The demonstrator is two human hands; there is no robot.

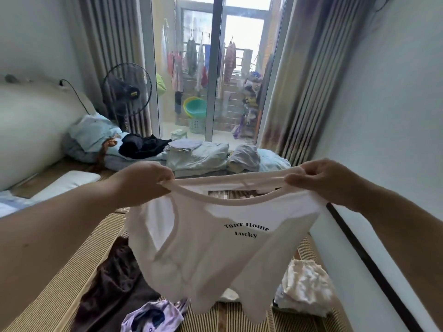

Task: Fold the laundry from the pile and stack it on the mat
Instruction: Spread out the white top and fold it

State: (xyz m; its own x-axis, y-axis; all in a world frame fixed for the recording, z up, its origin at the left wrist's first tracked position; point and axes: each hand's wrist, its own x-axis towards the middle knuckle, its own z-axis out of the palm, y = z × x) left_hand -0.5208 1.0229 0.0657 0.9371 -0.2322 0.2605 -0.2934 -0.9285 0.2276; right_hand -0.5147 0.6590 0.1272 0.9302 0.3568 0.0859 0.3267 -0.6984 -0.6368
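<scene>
Two hands, left hand (146,182) and right hand (321,179), grip one white top (211,248).

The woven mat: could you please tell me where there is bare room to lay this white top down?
The widest bare stretch of the mat lies left of the brown garment. A narrower strip shows between the purple garment and the cream stack. The white top hides the middle. The far end is crowded with heaped fabrics.
</scene>
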